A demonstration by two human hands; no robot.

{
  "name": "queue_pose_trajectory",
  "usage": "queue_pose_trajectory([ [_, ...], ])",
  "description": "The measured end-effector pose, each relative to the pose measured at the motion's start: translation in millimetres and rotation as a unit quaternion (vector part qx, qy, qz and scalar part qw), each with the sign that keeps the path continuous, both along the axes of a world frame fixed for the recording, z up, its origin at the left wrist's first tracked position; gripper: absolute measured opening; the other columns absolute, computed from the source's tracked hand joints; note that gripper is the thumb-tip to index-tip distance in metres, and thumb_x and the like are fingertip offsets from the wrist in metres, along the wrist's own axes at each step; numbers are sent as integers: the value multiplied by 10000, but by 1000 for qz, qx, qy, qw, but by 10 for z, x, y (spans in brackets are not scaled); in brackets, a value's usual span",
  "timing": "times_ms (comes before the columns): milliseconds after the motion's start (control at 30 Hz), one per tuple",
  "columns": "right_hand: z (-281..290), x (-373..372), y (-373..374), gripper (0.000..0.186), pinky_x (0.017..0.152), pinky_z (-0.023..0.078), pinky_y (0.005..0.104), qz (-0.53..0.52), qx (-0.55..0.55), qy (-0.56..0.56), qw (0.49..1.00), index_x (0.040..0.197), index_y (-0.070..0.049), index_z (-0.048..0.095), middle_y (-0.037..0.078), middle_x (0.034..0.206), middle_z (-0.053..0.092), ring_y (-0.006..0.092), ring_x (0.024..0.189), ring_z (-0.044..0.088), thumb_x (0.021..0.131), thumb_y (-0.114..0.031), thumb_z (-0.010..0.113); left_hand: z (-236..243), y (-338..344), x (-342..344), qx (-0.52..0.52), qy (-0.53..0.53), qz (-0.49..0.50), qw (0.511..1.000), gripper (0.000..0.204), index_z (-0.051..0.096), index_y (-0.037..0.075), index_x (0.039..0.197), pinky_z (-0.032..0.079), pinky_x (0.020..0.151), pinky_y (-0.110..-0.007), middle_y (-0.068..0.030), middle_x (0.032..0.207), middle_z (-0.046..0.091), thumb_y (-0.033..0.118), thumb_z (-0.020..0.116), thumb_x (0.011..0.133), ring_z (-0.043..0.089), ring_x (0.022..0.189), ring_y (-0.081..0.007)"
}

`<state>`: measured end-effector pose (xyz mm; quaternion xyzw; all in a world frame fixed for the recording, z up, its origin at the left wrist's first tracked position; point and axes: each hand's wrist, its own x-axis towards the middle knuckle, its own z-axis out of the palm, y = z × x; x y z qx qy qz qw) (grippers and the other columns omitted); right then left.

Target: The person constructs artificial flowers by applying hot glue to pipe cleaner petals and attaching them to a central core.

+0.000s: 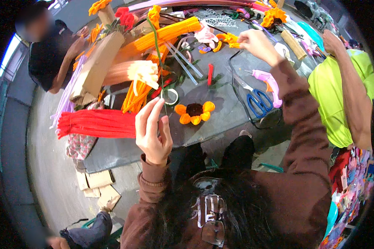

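My left hand (153,135) is at the near table edge, its thumb and fingers closed on the lower end of a long green pipe-cleaner stem (157,41). The stem rises and bends slightly at its top. My right hand (257,45) reaches across the table, fingertips pinched at an orange fuzzy pipe-cleaner piece (232,40). An orange flower with a dark brown centre (194,110) lies between my hands. Beside my left fingertips are a roll of white tape (170,97) and a bundle of red pipe cleaners (97,123).
Blue-handled scissors (259,103), a pink glue gun (268,85) and a black cord lie at right. Orange (162,37) and peach (131,72) bundles and cardboard (97,66) crowd the left. A person in yellow-green (340,91) works at right, another in black (50,58) at far left.
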<state>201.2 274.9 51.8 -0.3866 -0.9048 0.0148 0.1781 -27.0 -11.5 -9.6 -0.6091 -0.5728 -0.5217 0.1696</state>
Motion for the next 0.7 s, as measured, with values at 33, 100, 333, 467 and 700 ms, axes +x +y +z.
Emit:
queue_pose_trajectory([
  [33,-70,-42,132,180,716,507,368,-7,6,-18,1000,847,-26,663,159,816,656,285,783,649,726,-157,687,12,-1,2,-2,-11,7,1000,256,594,-6,1096,458,851,-351,-161,1071,607,4,540,846,587,969,-285],
  [100,-195,-135,288,175,718,510,392,-22,21,-57,998,820,-51,667,161,796,655,315,784,646,711,-185,696,-3,9,-1,-4,-15,7,1000,297,590,5,1110,463,840,-349,-149,1065,607,-23,563,816,585,965,-281],
  [333,-365,-189,464,172,643,530,366,-27,92,-16,995,783,-40,673,133,755,662,262,698,657,694,-175,733,1,33,-8,-9,-18,-2,1000,292,607,20,1084,469,826,-343,-138,1045,609,-34,581,799,585,961,-272],
  [467,-19,-120,163,142,577,520,211,-51,-182,144,971,843,18,683,94,739,673,93,622,636,739,-77,703,-3,12,-3,-1,-37,-4,999,303,620,23,1048,474,805,-331,-133,1020,600,-68,613,759,582,920,-263],
  [700,-2,22,-354,250,766,540,257,40,-381,356,852,1042,51,616,138,971,650,169,831,651,825,-70,641,98,17,141,-2,-103,-39,994,270,632,40,1028,497,729,-302,-119,990,605,-54,621,774,608,845,-223],
])
